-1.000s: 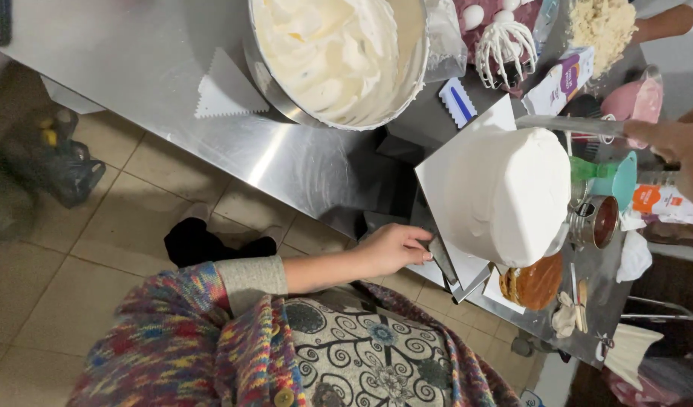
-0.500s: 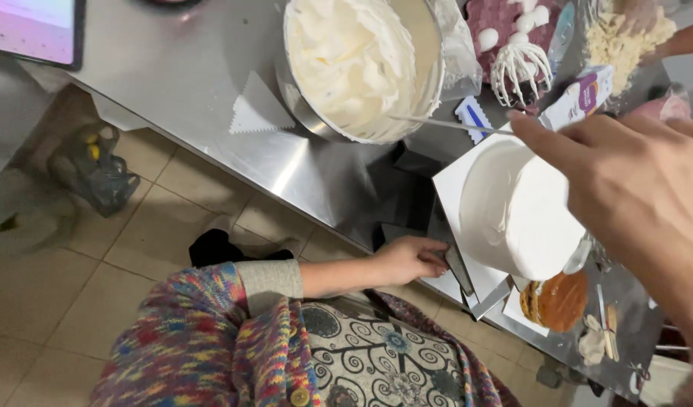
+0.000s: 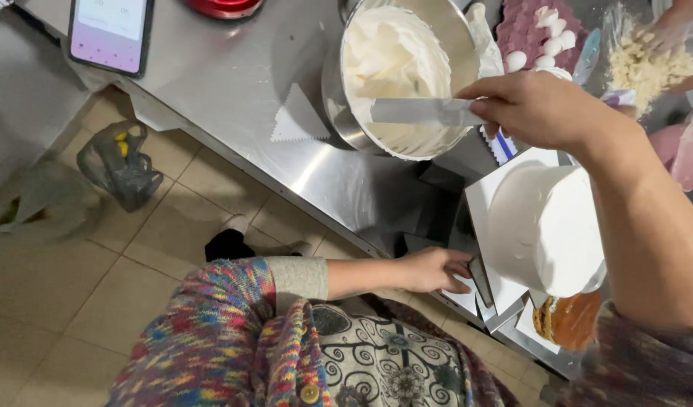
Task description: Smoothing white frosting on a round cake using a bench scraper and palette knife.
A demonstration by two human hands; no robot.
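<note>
Over cream bowl [image 3: 406,75], right hand [image 3: 538,109] grips spatula [image 3: 422,111].

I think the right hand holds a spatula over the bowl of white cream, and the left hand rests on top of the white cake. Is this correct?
Not quite. The head view shows the left hand at the table edge by the cake's white board, not on the white cake. The right hand does hold the spatula over the bowl of white cream.

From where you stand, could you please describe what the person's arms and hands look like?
Both hands are bare, without gloves or rings that I can see. The left hand emerges from a multicoloured knitted sleeve with a beige ribbed cuff. The right hand has a similar knit sleeve pushed back.
</note>
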